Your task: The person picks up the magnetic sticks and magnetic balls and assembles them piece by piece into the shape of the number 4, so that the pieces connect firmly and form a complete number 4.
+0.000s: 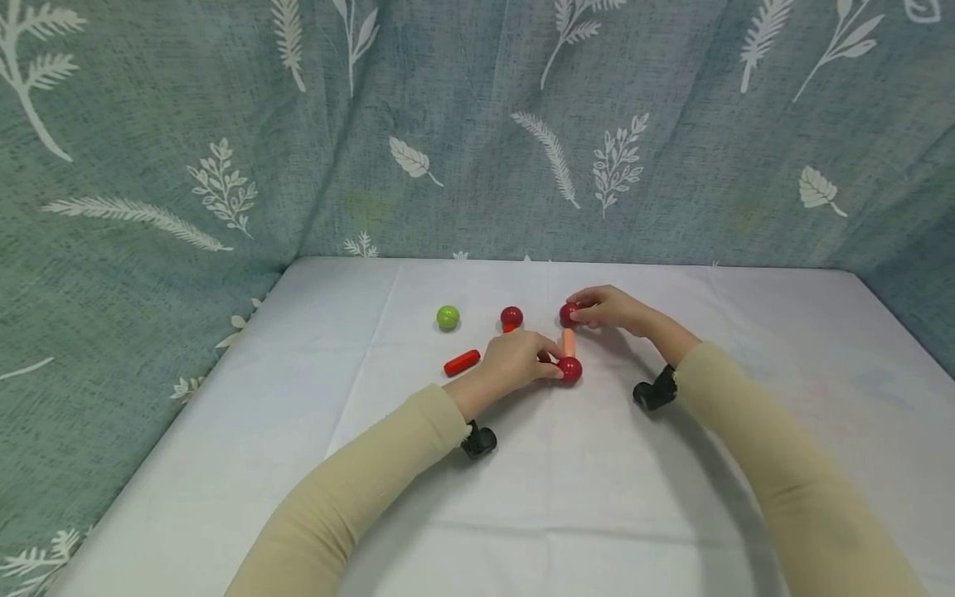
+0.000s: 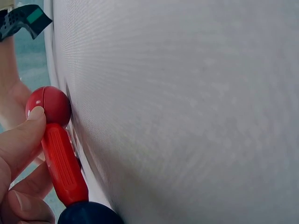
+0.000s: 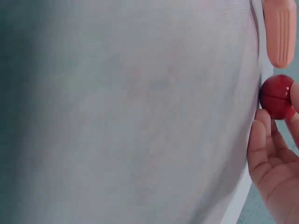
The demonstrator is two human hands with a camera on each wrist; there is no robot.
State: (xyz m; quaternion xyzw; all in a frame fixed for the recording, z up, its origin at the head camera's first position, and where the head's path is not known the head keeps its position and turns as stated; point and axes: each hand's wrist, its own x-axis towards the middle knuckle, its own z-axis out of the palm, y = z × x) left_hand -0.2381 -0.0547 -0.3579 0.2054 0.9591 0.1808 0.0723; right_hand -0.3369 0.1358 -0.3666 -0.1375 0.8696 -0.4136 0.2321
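My left hand [image 1: 516, 360] pinches a red ball [image 1: 571, 370] close over the white cloth. In the left wrist view a ridged red rod [image 2: 64, 163] joins this ball, with a dark blue ball [image 2: 88, 213] at its other end. Farther back, my right hand [image 1: 618, 310] holds a second red ball [image 3: 277, 96] between thumb and fingers. Between the two held balls lies a peach-coloured rod [image 1: 569, 342], its end a small gap from the right hand's ball in the right wrist view [image 3: 280, 32].
A green ball [image 1: 448, 317] sits at the back left. Another red ball [image 1: 511, 316] stands behind my left hand, a red piece [image 1: 509, 328] partly showing before it. One loose red rod [image 1: 462, 362] lies beside my left wrist. Patterned green fabric [image 1: 477, 133] hangs behind the table.
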